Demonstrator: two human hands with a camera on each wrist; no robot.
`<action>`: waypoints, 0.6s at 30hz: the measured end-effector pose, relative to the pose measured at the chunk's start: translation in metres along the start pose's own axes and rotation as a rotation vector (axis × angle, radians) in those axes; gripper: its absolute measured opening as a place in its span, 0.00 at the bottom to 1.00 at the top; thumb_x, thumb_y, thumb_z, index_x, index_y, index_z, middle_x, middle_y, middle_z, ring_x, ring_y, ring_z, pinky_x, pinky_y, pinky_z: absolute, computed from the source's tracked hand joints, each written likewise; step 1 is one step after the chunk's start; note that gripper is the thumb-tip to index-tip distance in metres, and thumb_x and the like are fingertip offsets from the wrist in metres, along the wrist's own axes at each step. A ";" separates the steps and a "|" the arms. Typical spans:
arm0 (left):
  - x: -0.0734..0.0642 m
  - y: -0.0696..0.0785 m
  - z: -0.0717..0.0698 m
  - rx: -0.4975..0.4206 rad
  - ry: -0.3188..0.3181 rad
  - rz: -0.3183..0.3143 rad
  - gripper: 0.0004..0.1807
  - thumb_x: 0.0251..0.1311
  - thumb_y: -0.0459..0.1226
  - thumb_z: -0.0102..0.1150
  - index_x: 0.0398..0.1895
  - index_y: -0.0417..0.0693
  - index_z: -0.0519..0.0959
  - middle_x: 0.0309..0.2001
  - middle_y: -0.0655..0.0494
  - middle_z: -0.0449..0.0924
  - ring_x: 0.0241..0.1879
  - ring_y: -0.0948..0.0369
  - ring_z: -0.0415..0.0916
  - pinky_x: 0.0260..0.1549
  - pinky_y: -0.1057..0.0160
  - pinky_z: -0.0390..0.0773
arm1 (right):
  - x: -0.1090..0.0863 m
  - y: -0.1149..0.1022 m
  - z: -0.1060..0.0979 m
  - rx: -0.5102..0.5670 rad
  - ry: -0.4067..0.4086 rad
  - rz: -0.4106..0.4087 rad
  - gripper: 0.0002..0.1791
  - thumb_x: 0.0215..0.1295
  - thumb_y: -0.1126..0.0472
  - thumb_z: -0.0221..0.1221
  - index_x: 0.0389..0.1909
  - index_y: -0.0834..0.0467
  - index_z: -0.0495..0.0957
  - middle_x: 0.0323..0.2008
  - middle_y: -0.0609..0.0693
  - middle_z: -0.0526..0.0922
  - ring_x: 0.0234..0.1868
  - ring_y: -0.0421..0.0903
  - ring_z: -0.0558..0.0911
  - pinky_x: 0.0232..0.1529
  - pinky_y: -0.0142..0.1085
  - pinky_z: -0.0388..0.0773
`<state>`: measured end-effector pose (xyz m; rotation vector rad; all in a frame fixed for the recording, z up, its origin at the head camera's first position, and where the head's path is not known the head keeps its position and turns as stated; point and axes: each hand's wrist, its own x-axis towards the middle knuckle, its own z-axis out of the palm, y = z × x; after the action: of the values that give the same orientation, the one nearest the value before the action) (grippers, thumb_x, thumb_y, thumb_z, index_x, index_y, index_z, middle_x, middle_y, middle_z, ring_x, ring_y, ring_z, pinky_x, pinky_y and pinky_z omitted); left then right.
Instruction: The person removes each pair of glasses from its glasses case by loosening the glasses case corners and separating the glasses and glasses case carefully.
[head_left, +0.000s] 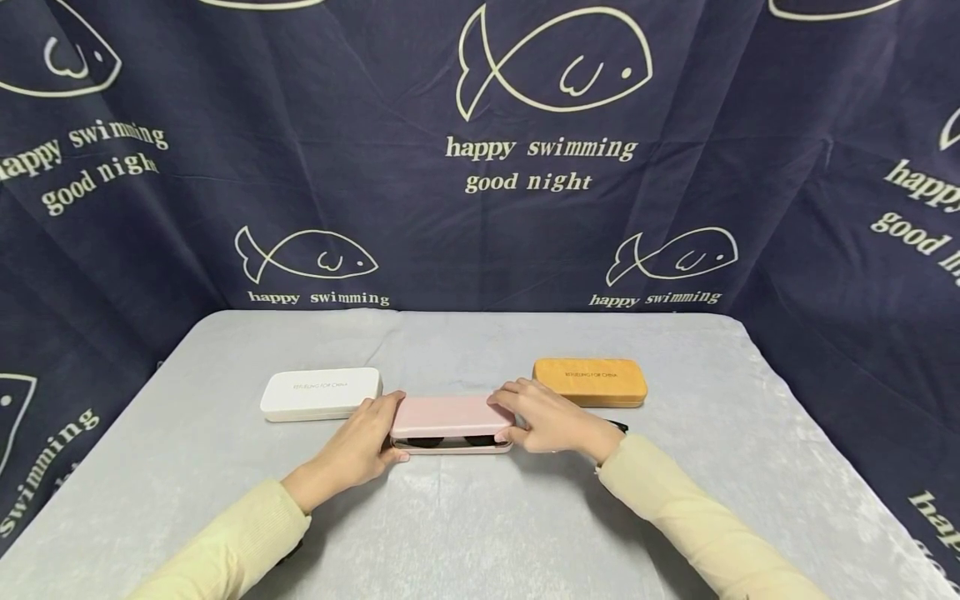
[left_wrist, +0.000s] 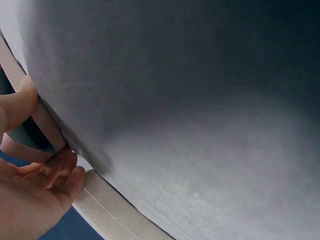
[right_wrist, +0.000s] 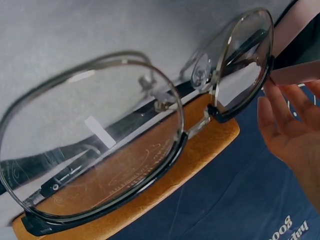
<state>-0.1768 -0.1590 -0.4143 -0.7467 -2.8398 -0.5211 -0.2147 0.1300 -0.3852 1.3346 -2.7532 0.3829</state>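
A pink glasses case (head_left: 450, 414) lies in the middle of the table with its lid partly raised. Dark lenses (head_left: 425, 442) show through the gap along its front. My left hand (head_left: 358, 442) holds the case's left end, thumb low at the front and fingers toward the back corner. At the right end my right hand (head_left: 551, 422) grips the case, fingertips on top of the lid and thumb at its front edge. The left wrist view shows my left thumb (left_wrist: 22, 102) on the case's lower rim. Clear eyeglasses (right_wrist: 199, 127) with black-and-metal frames fill much of the right wrist view.
A white case (head_left: 322, 394) lies just behind my left hand. Behind my right hand is an orange-yellow case (head_left: 592, 383), with the eyeglasses' dark temple (head_left: 618, 426) by my right wrist. A grey cloth covers the table (head_left: 465, 533); a navy fish-print curtain (head_left: 420, 200) encloses it.
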 end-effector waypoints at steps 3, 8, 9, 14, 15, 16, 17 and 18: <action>0.000 0.000 0.000 0.002 -0.003 -0.003 0.44 0.40 0.40 0.72 0.59 0.30 0.61 0.56 0.36 0.70 0.56 0.45 0.69 0.60 0.45 0.62 | 0.001 0.001 -0.001 0.022 -0.006 -0.005 0.23 0.56 0.51 0.60 0.50 0.60 0.75 0.43 0.50 0.79 0.42 0.44 0.75 0.45 0.39 0.71; 0.000 0.000 0.000 0.000 0.001 0.000 0.45 0.39 0.40 0.72 0.59 0.30 0.61 0.56 0.36 0.70 0.54 0.45 0.69 0.60 0.46 0.62 | 0.002 0.003 -0.004 0.050 -0.020 -0.011 0.23 0.58 0.51 0.59 0.50 0.61 0.75 0.44 0.51 0.79 0.44 0.44 0.75 0.46 0.39 0.72; 0.000 0.000 0.000 0.000 0.003 0.001 0.45 0.39 0.40 0.72 0.59 0.30 0.61 0.56 0.36 0.70 0.54 0.45 0.70 0.60 0.46 0.62 | 0.002 0.004 -0.004 0.054 -0.025 -0.011 0.23 0.58 0.51 0.58 0.50 0.61 0.75 0.44 0.51 0.79 0.44 0.44 0.75 0.46 0.39 0.72; 0.000 0.000 0.000 -0.003 0.005 -0.005 0.45 0.39 0.40 0.73 0.60 0.30 0.61 0.56 0.36 0.70 0.54 0.45 0.69 0.60 0.47 0.62 | 0.004 0.006 -0.007 0.087 -0.051 -0.016 0.22 0.59 0.52 0.58 0.50 0.61 0.75 0.45 0.51 0.80 0.46 0.46 0.76 0.48 0.41 0.73; 0.000 0.000 0.000 -0.002 0.005 -0.006 0.45 0.39 0.40 0.73 0.60 0.30 0.61 0.56 0.36 0.70 0.54 0.45 0.69 0.60 0.47 0.62 | 0.005 0.007 -0.007 0.095 -0.054 -0.026 0.22 0.59 0.53 0.58 0.50 0.62 0.75 0.45 0.52 0.80 0.46 0.46 0.77 0.49 0.41 0.73; 0.000 0.001 0.000 -0.002 0.005 -0.006 0.45 0.39 0.40 0.73 0.60 0.30 0.61 0.56 0.36 0.70 0.54 0.45 0.69 0.60 0.47 0.62 | 0.006 0.008 -0.008 0.107 -0.057 -0.033 0.22 0.58 0.53 0.58 0.50 0.62 0.75 0.45 0.52 0.80 0.47 0.47 0.77 0.49 0.41 0.73; 0.001 0.001 0.000 -0.001 0.006 -0.005 0.45 0.39 0.40 0.73 0.60 0.30 0.61 0.56 0.36 0.70 0.55 0.45 0.69 0.60 0.47 0.62 | 0.007 0.009 -0.008 0.114 -0.060 -0.043 0.22 0.59 0.54 0.58 0.50 0.63 0.75 0.45 0.53 0.80 0.47 0.47 0.78 0.50 0.41 0.74; 0.001 0.001 0.000 -0.002 0.007 -0.004 0.45 0.39 0.40 0.73 0.60 0.30 0.61 0.55 0.36 0.71 0.55 0.45 0.69 0.60 0.47 0.62 | 0.008 0.010 -0.009 0.127 -0.062 -0.053 0.22 0.59 0.55 0.58 0.50 0.64 0.75 0.45 0.53 0.80 0.47 0.48 0.78 0.50 0.41 0.74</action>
<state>-0.1771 -0.1581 -0.4143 -0.7380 -2.8355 -0.5257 -0.2280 0.1324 -0.3777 1.4687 -2.7789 0.5293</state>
